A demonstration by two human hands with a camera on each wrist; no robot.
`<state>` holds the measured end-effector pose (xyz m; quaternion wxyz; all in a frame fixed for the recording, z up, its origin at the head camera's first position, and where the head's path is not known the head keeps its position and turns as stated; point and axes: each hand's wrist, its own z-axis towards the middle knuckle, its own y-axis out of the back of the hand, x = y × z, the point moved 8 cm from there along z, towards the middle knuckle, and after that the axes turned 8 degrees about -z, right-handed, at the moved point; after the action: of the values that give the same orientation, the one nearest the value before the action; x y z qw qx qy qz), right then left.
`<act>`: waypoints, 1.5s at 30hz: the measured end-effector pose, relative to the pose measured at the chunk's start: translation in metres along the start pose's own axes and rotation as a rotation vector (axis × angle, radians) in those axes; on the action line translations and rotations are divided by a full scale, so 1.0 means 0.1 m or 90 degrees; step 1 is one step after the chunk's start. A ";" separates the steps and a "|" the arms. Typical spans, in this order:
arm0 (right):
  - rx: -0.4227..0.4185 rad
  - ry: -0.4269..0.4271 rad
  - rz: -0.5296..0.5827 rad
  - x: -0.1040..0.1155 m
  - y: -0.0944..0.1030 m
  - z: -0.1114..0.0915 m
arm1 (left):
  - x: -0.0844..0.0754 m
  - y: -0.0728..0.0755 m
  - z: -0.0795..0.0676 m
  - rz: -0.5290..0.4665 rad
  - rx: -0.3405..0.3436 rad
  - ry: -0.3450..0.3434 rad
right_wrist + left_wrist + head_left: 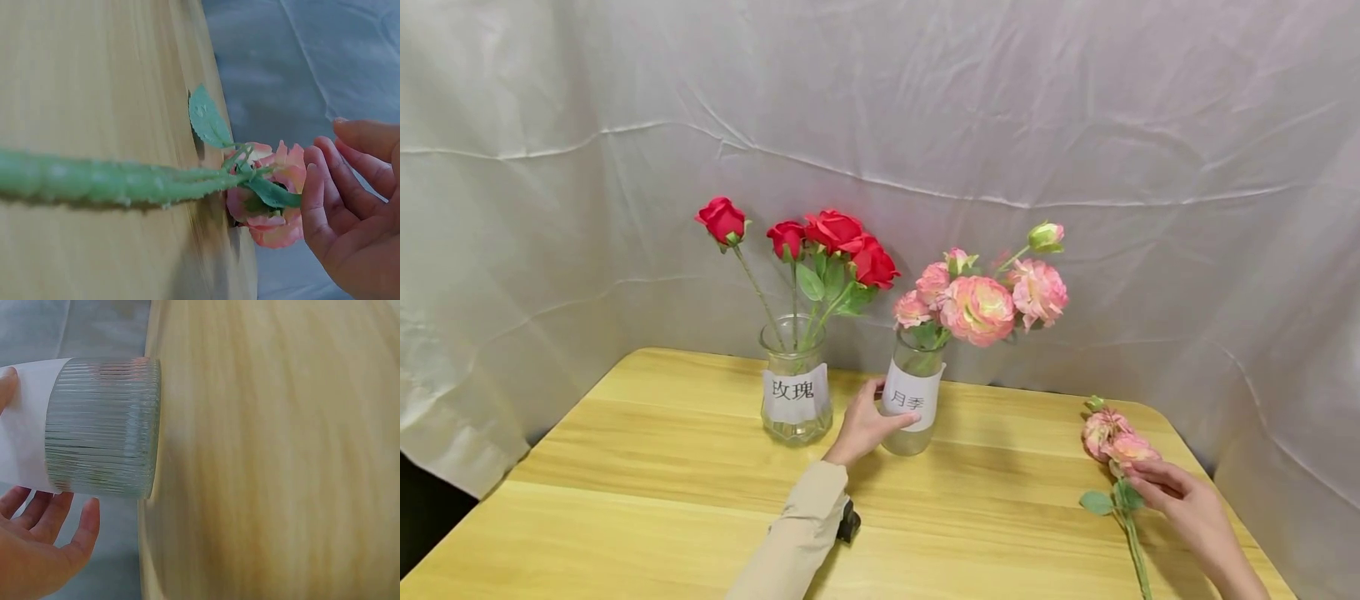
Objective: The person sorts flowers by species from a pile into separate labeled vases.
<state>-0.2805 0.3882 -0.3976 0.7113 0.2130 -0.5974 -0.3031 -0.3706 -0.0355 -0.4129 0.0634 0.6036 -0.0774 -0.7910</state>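
My left hand [859, 429] holds a clear glass vase [910, 442] round its white label, thumb in front and fingers behind. In the left wrist view, the ribbed base of the vase [103, 428] meets the tabletop. Pink flowers [977, 310] and buds stand in this vase. At the right, a stem of pink artificial flowers [1105, 433] with green leaves lies on the table. My right hand [1183, 504] is beside its blooms, fingers loosely bent. The right wrist view has the fingers [315, 206] close against a leaf, not wrapped round the stem [125, 181].
Left of the held vase stands another labelled glass vase [796, 429] with several red roses [835, 232]. Both vases are near the back edge of the wooden table [700, 475]. A pale grey curtain [865, 100] hangs behind and at the sides.
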 end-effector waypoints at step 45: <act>0.171 -0.259 -0.029 -0.48 -0.36 -0.15 | -0.01 0.00 0.00 -0.006 -0.006 -0.010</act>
<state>-0.2769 0.3939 -0.4588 0.5344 0.2534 -0.7585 -0.2737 -0.3707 -0.0355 -0.4115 0.0621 0.5973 -0.0710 -0.7965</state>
